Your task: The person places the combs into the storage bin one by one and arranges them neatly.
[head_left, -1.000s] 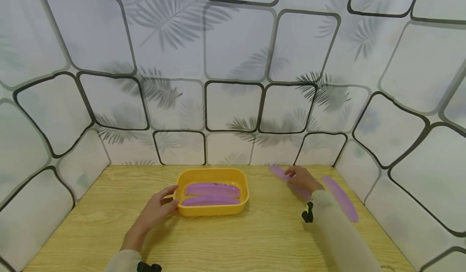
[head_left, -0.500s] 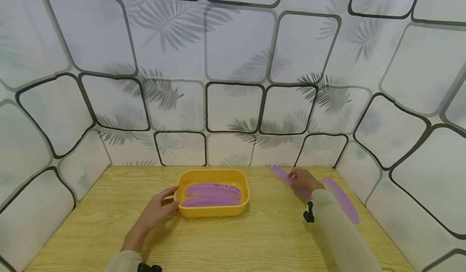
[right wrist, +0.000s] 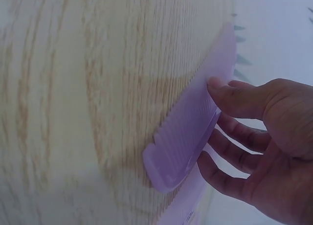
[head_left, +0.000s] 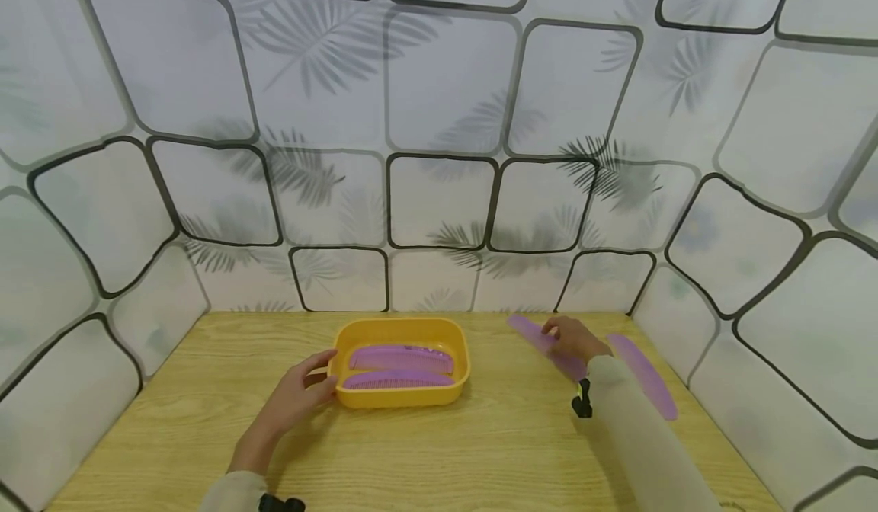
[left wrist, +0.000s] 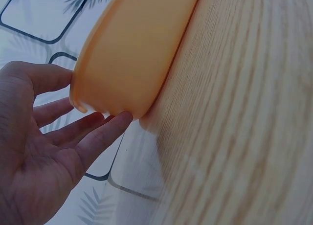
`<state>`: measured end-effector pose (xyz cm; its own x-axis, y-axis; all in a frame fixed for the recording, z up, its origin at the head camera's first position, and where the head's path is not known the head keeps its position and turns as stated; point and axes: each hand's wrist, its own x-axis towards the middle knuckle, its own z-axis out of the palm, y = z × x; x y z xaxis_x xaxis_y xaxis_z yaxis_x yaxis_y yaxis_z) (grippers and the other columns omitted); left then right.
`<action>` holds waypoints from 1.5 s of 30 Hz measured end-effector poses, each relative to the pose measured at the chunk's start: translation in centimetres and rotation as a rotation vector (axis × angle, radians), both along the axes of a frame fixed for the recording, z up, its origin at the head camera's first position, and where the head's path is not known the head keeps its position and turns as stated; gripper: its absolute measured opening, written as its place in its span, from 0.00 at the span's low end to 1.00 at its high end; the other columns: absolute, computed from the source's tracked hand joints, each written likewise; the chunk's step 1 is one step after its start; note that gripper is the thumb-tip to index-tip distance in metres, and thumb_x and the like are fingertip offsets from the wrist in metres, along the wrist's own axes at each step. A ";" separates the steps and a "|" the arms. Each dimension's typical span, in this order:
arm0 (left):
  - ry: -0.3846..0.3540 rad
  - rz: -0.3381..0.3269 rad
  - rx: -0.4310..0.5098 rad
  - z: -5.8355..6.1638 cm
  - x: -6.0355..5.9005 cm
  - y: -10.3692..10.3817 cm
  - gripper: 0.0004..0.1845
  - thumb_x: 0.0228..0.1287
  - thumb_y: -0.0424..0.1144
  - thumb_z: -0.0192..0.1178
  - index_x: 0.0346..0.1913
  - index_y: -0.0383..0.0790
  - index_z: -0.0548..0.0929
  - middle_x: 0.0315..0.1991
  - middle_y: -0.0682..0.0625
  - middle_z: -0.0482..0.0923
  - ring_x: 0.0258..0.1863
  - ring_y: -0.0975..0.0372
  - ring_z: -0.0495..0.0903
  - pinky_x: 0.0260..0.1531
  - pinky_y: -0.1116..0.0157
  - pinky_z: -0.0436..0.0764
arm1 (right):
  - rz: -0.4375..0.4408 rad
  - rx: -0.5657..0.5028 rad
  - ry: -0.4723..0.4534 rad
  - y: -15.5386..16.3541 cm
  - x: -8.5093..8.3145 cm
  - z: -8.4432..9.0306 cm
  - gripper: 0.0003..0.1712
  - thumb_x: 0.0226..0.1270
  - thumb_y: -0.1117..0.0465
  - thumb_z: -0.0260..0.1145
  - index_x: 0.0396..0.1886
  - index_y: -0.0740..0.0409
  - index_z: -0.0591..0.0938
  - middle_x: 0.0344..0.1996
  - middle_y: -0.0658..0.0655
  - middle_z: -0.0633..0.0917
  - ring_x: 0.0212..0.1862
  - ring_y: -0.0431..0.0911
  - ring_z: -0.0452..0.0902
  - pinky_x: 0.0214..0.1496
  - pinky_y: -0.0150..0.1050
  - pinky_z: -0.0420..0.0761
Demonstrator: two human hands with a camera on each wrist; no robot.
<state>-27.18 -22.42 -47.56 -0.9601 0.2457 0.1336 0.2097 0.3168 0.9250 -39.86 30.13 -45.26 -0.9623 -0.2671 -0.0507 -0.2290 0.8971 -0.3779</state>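
A yellow plastic tray (head_left: 401, 399) stands left of centre on the wooden table, holding two purple combs, a farther comb (head_left: 394, 357) and a nearer comb (head_left: 387, 379). My left hand (head_left: 302, 390) touches the tray's left end with extended fingertips; the left wrist view shows them against the outer wall (left wrist: 127, 54). At the right, my right hand (head_left: 572, 337) pinches a purple comb (head_left: 527, 327) by its edge. In the right wrist view, the thumb (right wrist: 230, 95) lies on this comb's face (right wrist: 183, 132), with fingers at its back edge.
Another purple comb (head_left: 643, 379) lies right of the right forearm, near the right wall (head_left: 741, 268). Patterned wall covering (head_left: 439, 192) rises behind the wooden table (head_left: 411, 459) and along both sides.
My right hand has shifted slightly rightward and its fingers have closed in on the comb's edge. My left hand and the tray keep their places.
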 end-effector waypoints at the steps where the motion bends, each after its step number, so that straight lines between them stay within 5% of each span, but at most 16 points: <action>1: 0.001 0.000 0.000 0.0 0.0 0.0 0.32 0.77 0.34 0.58 0.77 0.26 0.62 0.72 0.24 0.64 0.67 0.34 0.73 0.51 0.61 0.89 | -0.001 -0.003 -0.003 0.0 0.0 0.0 0.20 0.60 0.72 0.70 0.54 0.68 0.82 0.52 0.74 0.84 0.54 0.66 0.82 0.55 0.60 0.84; 10: 0.003 -0.003 0.006 0.2 0.0 0.0 0.32 0.77 0.33 0.58 0.77 0.25 0.61 0.72 0.24 0.64 0.66 0.34 0.74 0.51 0.62 0.89 | -0.033 -0.076 -0.074 0.2 0.5 0.1 0.20 0.61 0.72 0.69 0.53 0.65 0.79 0.52 0.72 0.83 0.52 0.62 0.81 0.50 0.55 0.83; 20: 0.015 -0.002 0.007 0.0 0.0 0.0 0.32 0.77 0.33 0.58 0.76 0.24 0.62 0.71 0.23 0.64 0.66 0.33 0.74 0.51 0.61 0.90 | 0.052 -0.093 0.013 0.5 0.2 0.0 0.16 0.57 0.74 0.70 0.45 0.61 0.81 0.45 0.66 0.83 0.42 0.52 0.75 0.43 0.46 0.77; 45: 0.016 -0.002 0.013 0.0 0.0 0.0 0.32 0.77 0.33 0.58 0.76 0.24 0.62 0.71 0.22 0.64 0.66 0.32 0.74 0.50 0.62 0.90 | 0.135 -0.105 0.095 0.3 0.1 1.7 0.14 0.60 0.72 0.71 0.47 0.64 0.89 0.42 0.67 0.87 0.43 0.57 0.83 0.41 0.47 0.85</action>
<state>-27.19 -22.41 -47.55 -0.9573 0.2455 0.1527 0.2256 0.3041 0.9256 -39.72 30.48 -43.53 -0.9167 -0.3928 0.0735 -0.3834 0.8125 -0.4391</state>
